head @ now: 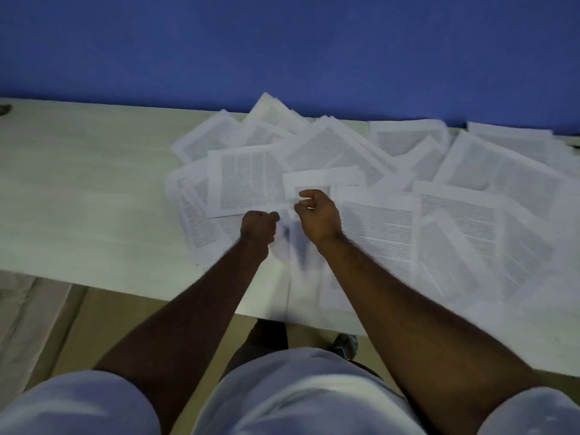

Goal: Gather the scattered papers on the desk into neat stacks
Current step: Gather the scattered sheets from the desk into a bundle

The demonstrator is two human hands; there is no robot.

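Observation:
Several white printed sheets [376,171] lie scattered and overlapping across the middle and right of the pale desk [81,183]. My left hand [259,227] is curled into a fist and grips the top of a blurred sheet [298,255] that hangs down between my forearms toward the desk's front edge. Just right of it, my right hand [318,215] hovers over the papers with its fingers loosely curled beside the same sheet; whether it touches the sheet is unclear.
A blue wall [282,48] rises behind the desk. Papers reach the far edge and the right border of the view. The desk's front edge [157,296] runs diagonally, with tan floor below it. A small dark object [4,108] sits at the far left.

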